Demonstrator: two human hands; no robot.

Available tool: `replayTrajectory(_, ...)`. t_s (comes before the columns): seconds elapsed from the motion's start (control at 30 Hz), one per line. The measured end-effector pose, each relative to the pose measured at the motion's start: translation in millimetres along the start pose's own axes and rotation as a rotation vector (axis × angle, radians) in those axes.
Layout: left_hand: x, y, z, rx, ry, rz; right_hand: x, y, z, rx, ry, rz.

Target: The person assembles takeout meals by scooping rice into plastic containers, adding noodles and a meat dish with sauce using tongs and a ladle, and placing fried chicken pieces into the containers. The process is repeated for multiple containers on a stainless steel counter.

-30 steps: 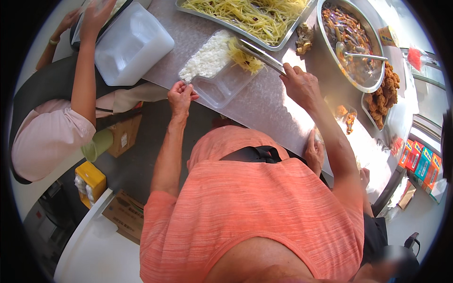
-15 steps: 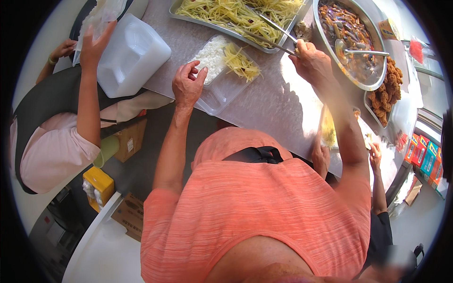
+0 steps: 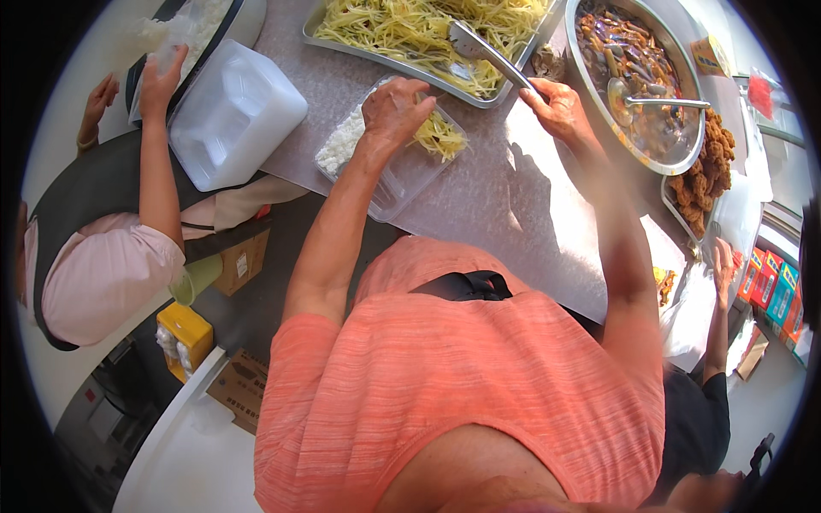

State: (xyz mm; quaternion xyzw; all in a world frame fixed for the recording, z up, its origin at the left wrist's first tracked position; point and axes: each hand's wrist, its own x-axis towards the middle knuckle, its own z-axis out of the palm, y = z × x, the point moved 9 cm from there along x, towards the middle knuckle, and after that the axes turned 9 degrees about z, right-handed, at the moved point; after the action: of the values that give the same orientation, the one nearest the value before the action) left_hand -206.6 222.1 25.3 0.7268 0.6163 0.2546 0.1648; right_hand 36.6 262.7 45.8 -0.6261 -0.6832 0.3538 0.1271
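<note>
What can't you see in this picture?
All in the head view:
Inside the clear box: partly hidden by the left hand, so I can't tell what its fingertips touch.
Far end of the metal tray: cut off by the top edge.
The rice container, upper left: also cut off there.
Pale thing in the co-worker's hand: too blurred to name.

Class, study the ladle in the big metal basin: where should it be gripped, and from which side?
Probably best by the outer end of its handle, coming from the right and slightly above. The ladle's bowl lies among the food, while the straight, slim handle runs rightward to the basin's rim. Fried pieces sit close below that end, so avoid reaching in low.
</note>
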Motion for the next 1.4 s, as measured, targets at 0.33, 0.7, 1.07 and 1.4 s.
replayTrajectory(0.33, -55.8, -32.4, -32.1, -0.178, 0.010, -0.196, -52.9, -25.9, -6.1, 0.088, 0.047, -0.136)
replayTrajectory(0.7, -91.1, -46.6, -46.9, -0.204, 0.064, -0.211, -122.7, -52.9, 47.6, -0.482, 0.109, -0.316)
replayTrajectory(1.07, -89.4, -50.1, -45.5, -0.223, 0.031, -0.218, -139.4, -57.3, 26.7, -0.436, 0.177, -0.310)
replayTrajectory(1.4, 8.6, -44.6, -17.6, 0.163, -0.004, -0.078, -127.9, -42.7, 19.9, -0.274, 0.202, -0.264)
